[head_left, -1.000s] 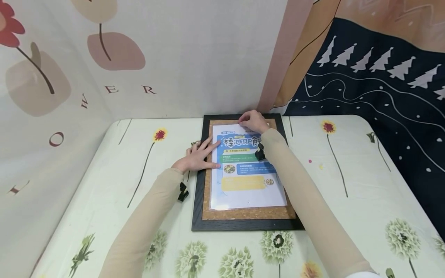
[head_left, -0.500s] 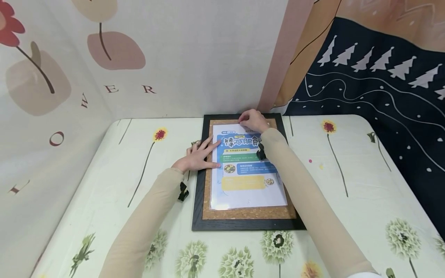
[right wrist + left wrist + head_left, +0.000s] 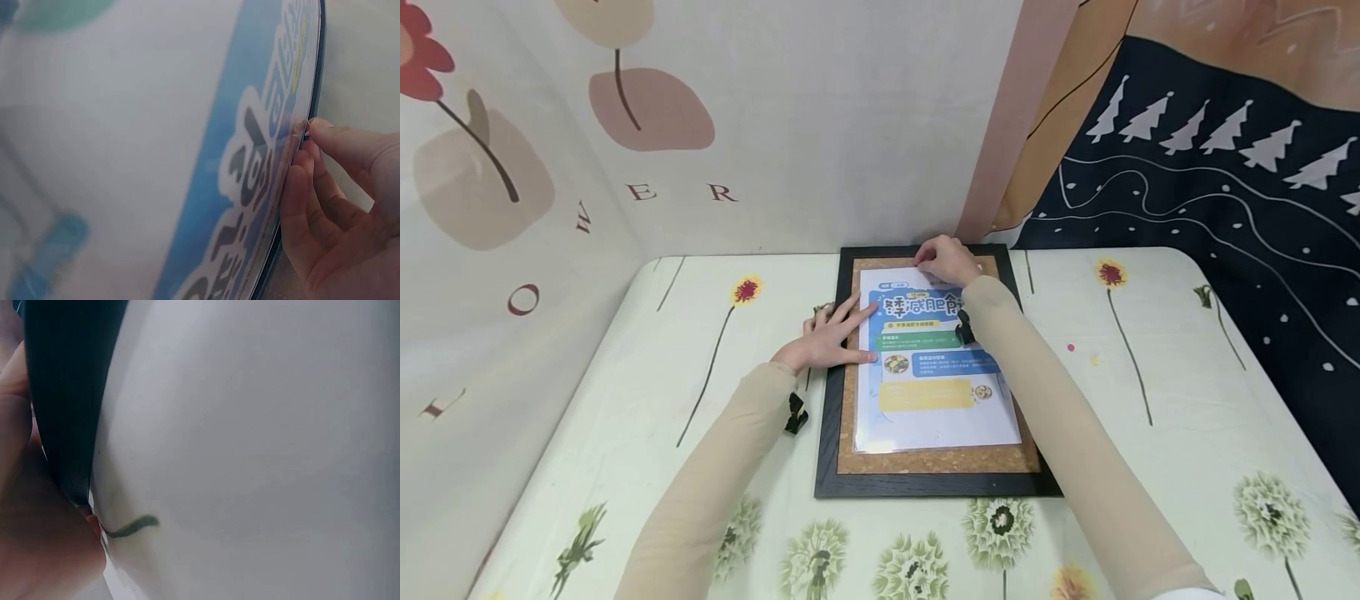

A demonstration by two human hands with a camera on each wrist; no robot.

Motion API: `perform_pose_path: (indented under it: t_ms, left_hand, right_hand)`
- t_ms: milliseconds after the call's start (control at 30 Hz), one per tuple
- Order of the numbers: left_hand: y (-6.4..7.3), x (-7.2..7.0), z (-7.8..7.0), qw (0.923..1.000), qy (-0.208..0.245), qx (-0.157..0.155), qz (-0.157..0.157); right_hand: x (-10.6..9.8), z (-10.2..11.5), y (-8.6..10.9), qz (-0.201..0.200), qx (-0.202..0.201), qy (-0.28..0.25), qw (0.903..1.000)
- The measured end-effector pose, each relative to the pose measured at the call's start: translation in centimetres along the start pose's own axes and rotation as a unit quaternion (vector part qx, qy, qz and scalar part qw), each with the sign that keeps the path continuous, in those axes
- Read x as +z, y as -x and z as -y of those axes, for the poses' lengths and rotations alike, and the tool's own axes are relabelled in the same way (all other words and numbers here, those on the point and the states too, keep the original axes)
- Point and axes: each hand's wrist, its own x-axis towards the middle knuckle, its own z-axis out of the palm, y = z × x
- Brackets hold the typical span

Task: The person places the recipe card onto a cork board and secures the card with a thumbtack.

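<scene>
A laminated poster [image 3: 936, 425] with blue, green and yellow print lies on a cork board [image 3: 925, 461] in a black frame [image 3: 925, 485]. My left hand [image 3: 827, 337] rests spread across the frame's left side, its fingertips on the poster's left edge. At the poster's top edge, my right hand [image 3: 950, 262] pinches a small pin [image 3: 306, 123] between thumb and fingers; most of it is hidden by the fingertips. In the right wrist view the right hand [image 3: 340, 187] is close over the board's top side. The left wrist view shows only part of the left hand [image 3: 44, 531] beside the dark frame.
Under the board is a table with a flower-printed cloth [image 3: 647, 375]. Its far edge meets a pale printed curtain [image 3: 820, 125]. A dark curtain with white trees [image 3: 1195, 175] hangs at the right.
</scene>
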Motion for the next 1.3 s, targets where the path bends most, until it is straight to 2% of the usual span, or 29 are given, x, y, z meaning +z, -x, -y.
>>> perform_pose_path:
  t_ms: [600, 900, 1100, 1300]
  left_hand:
    - [0.08, 0.01, -0.01, 1.0000, -0.001, -0.002, 0.005]
    - [-0.02, 0.08, 0.20, 1.0000, 0.004, 0.004, 0.003]
    - [0.06, 0.01, 0.19, 1.0000, 0.003, 0.000, 0.001]
    - [0.04, 0.04, 0.21, 1.0000, 0.005, 0.000, 0.006]
  right_hand:
    - [0.24, -0.42, 0.17, -0.006, 0.013, -0.079, 0.9968]
    - [0.42, -0.58, 0.07, -0.012, 0.034, -0.112, 0.9931]
    - [0.49, -0.71, -0.06, -0.020, 0.037, -0.116, 0.9924]
    - [0.54, -0.67, -0.06, -0.025, 0.056, -0.122, 0.9906]
